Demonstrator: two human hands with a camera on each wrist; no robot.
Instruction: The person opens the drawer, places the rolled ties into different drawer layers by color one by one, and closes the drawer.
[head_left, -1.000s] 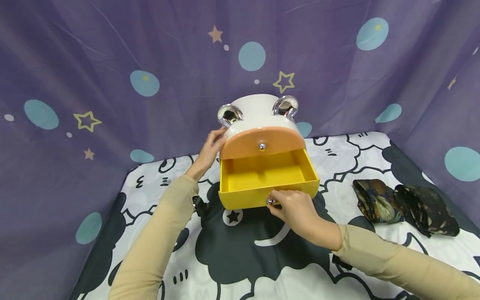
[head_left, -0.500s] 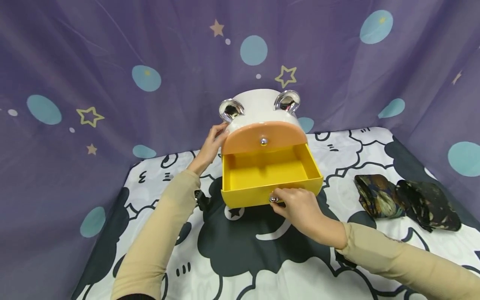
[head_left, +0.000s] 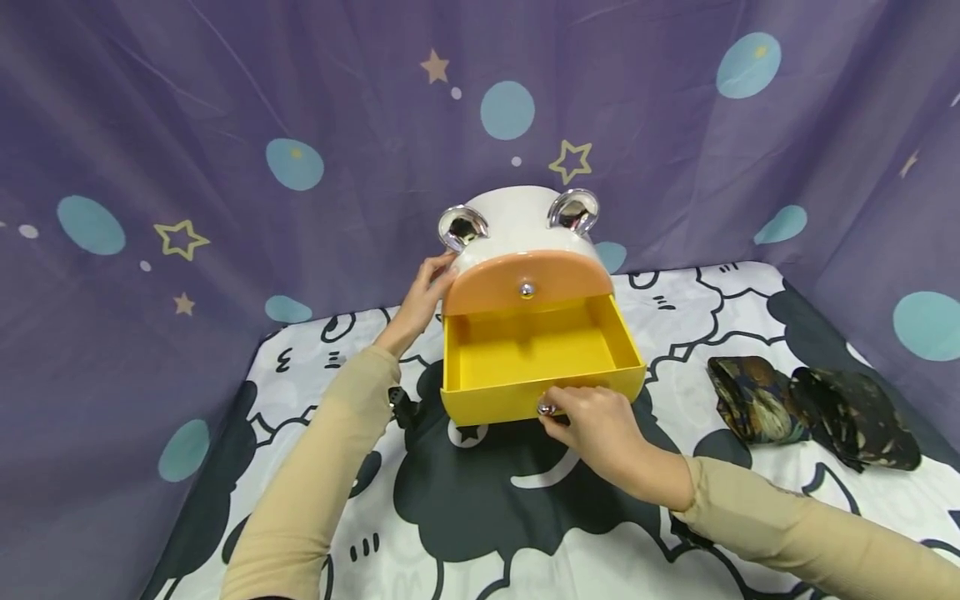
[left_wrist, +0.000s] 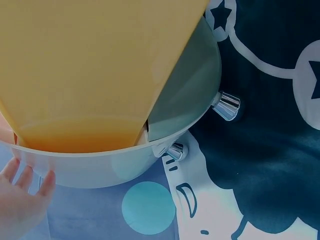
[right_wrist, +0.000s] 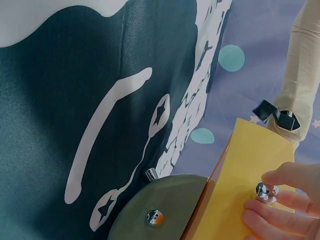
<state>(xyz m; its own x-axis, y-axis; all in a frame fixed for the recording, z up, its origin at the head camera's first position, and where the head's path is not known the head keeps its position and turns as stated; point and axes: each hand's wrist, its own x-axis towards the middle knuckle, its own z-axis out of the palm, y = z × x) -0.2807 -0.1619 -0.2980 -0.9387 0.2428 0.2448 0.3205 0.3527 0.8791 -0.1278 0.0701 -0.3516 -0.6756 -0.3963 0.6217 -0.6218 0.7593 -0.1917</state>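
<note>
yellow drawer [head_left: 536, 354], pulled open, silver knob [head_left: 545, 408]

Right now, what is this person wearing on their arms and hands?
Both arms wear snug beige long sleeves reaching the wrists. The left hand and right hand are bare: no gloves, and no rings or watch that I can see. A small black strap or clip sits at the left wrist.

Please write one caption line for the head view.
Right hand pinches the knob of the open yellow drawer; left hand steadies the cabinet.

Yellow drawer [head_left: 536, 346], orange front [head_left: 525, 283], purple star-dotted curtain [head_left: 225, 125].
</note>
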